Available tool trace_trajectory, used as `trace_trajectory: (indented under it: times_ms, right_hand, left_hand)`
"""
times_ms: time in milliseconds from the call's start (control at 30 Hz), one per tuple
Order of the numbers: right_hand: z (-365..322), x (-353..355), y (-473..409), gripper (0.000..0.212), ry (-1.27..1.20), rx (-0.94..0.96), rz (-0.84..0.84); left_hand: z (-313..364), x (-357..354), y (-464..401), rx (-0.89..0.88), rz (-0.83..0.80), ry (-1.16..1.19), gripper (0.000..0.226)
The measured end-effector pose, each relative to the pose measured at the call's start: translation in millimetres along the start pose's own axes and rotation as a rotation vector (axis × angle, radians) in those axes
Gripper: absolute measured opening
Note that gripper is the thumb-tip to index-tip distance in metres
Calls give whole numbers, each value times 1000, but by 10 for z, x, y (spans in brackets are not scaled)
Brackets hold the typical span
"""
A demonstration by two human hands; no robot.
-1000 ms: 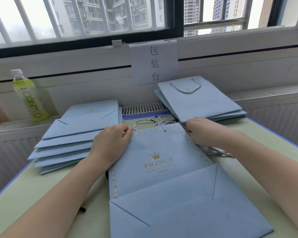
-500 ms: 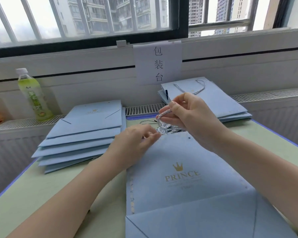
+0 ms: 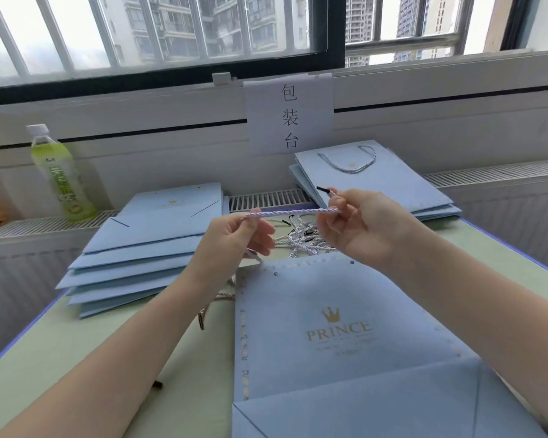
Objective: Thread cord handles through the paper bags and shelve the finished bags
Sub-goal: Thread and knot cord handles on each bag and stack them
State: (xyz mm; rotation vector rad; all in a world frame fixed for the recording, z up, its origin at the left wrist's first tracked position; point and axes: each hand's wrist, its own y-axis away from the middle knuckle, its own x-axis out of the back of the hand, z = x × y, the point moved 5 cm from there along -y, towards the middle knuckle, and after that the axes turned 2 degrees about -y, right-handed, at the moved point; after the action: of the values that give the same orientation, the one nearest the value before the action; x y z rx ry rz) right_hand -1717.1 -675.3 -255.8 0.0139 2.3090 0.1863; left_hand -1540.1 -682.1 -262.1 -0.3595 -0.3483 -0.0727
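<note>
1. Nearest the camera, a flat pale-blue paper bag [image 3: 329, 311] printed with a gold crown and "PRINCE" lies on the green surface [image 3: 76, 358], its punched top edge pointing away from the person; no handle is threaded through it yet.
2. Just above that top edge, both hands hold one twisted white cord [image 3: 293, 212] stretched level between them. The left hand [image 3: 234, 245] pinches one end, the cord's tail trailing down behind it; the right hand [image 3: 361, 226] has its fingers [image 3: 336, 202] curled round the other end, the black tip [image 3: 323, 188] poking out above them.
3. The cord looks light and limp, likely to flop unless held close to its stiffer tip, which seems the best place to grip for feeding it through a hole. The bag looks thin and easily creased, so steadying it near the holes seems wise.
4. Beyond the hands, a loose heap of spare cords [image 3: 301, 232] sits on the surface.
5. Farther left, a fanned stack of unthreaded bags [image 3: 146, 245]; farther right, finished bags [image 3: 377, 181] with a handle fitted.
6. At the back, a green drink bottle [image 3: 57, 175] and a paper sign [image 3: 288, 115] below the window.
</note>
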Motion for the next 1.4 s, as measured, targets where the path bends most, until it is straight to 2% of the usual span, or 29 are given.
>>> trace_trajectory:
  times_ms: [33, 100, 133, 167, 233, 300, 400, 533, 700, 800, 900, 1000, 1100, 1167, 1233, 1300, 1400]
  right_hand:
    - [-19, 32, -25, 13, -33, 2, 33]
    - [-63, 84, -71, 16, -72, 26, 73]
    - [-84, 104, -92, 18, -73, 46, 87]
    - [-114, 122, -107, 19, -52, 75, 100]
    - [-178, 143, -117, 19, 65, 155, 127]
    - [-211, 112, -94, 19, 254, 224, 92]
    - [-104, -4, -33, 16, 658, 245, -83]
    - [206, -102, 59, 14, 1180, 317, -292]
    - [475, -114, 75, 11, 1555, 595, -326]
    - [550, -110, 98, 9, 1724, 655, -367]
    - [481, -128, 121, 8, 1720, 702, -335]
    - [340, -78, 51, 21, 1629, 735, -210]
    - [150, 7, -26, 29, 1420, 688, -79]
    - [-24, 70, -64, 27, 1176, 660, 52]
    - [-205, 115, -73, 24, 984, 682, 176]
    - [-359, 114, -37, 20, 957, 798, 248]
    - [-373, 36, -11, 17, 1075, 891, 155]
  left_hand:
    - [-28, 13, -1, -41, -8, -235, 35]
    - [-50, -32, 40, -140, -50, -896, 33]
    - [-41, -61, 78, -170, -57, -1086, 32]
    - [-36, -89, 89, -171, -82, -1144, 32]
    - [-46, -134, 83, -96, -160, -1126, 32]
    - [-35, -167, 67, -105, -184, -1145, 33]
    - [-32, -164, 64, -126, -180, -1111, 32]
    - [-35, -166, 69, -107, -172, -929, 24]
    - [-33, -202, 98, -115, -289, -843, 17]
    - [27, -192, 98, -189, -179, -896, 9]
    - [130, -114, 99, -281, 35, -860, 13]
    - [187, 35, 80, -293, 199, -734, 15]
    - [205, 179, 88, -250, 394, -665, 17]
    - [192, 269, 84, -206, 499, -661, 19]
    - [136, 284, 34, -160, 419, -669, 18]
    - [66, 175, -5, -91, 158, -710, 16]
    - [22, -87, 77, -14, -222, -949, 22]
